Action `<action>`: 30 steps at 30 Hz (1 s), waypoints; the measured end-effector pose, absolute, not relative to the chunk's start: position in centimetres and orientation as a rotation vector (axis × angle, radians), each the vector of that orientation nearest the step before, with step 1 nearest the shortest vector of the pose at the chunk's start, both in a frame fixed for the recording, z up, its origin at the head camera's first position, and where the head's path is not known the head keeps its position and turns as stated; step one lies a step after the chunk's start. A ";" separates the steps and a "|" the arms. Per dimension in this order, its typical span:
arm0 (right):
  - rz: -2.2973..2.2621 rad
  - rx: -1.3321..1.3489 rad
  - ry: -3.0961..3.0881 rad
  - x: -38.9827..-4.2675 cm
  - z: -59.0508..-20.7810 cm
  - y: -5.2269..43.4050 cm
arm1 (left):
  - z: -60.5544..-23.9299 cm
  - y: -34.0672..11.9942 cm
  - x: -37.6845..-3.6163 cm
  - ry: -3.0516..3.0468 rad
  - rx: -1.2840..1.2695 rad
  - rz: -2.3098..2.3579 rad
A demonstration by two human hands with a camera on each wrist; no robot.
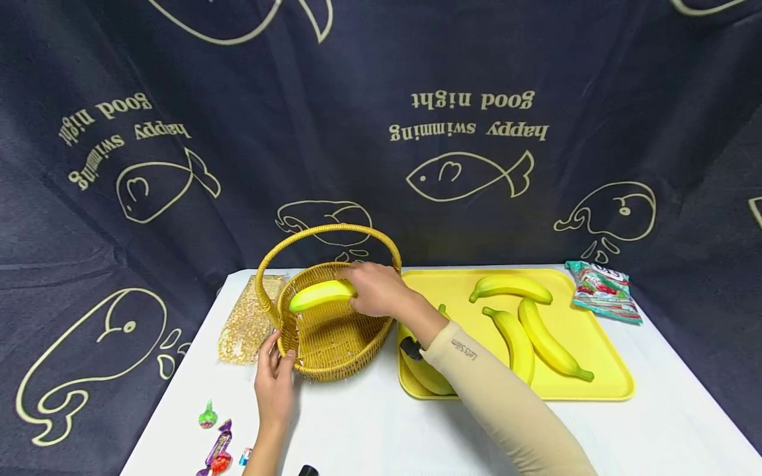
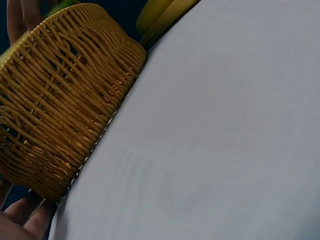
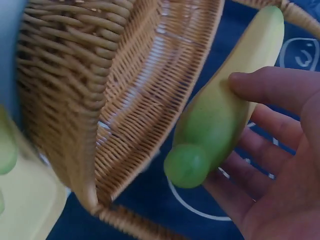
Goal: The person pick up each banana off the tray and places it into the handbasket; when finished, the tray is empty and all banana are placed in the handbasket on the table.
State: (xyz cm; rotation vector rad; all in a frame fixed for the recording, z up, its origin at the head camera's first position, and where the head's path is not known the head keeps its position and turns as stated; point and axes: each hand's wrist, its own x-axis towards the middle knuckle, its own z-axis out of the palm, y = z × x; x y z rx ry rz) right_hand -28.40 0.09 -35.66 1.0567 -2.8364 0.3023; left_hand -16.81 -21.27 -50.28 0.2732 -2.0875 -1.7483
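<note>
Yellow with a green tip, the curved plastic banana (image 1: 322, 295) sits gripped between thumb and fingers of the right hand (image 1: 378, 289), held above the round woven wicker basket (image 1: 333, 344) with its arched handle. The left hand (image 1: 274, 382) clasps the basket's near rim, fingers curled against the weave, while three more yellow bananas (image 1: 524, 324) lie on the flat yellow plastic tray (image 1: 607, 370) just right of the right forearm.

A white table (image 1: 369, 423) carries everything. On its far left lies a clear bag of kernels (image 1: 247, 327), with a wicker basket (image 1: 330, 344) just right of it. A yellow tray (image 1: 595, 390) sits right of the basket, touching it or nearly so. A snack packet (image 1: 602, 291) lies at the far right corner. 3 wrapped candies (image 1: 217, 446) lie at the near left edge.
</note>
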 end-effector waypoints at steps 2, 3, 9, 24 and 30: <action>0.272 1.037 -2.886 -29.3 -35.9 -0.9 | -49.6 -21.1 -16.5 -2.087 0.277 -1.768; 0.252 1.019 -2.918 -29.7 -36.0 -1.3 | -49.6 -21.0 -16.5 -2.078 0.275 -1.778; 0.149 0.939 -3.043 -32.0 -37.1 -3.6 | -50.9 -21.0 -17.1 -2.035 0.247 -1.770; -0.247 0.891 -3.023 -34.8 -40.3 -8.1 | -50.4 -21.2 -16.8 -2.052 0.239 -1.652; -0.276 0.807 -2.985 -35.9 -40.8 -8.2 | -47.9 -20.2 -15.9 -2.068 0.200 -1.662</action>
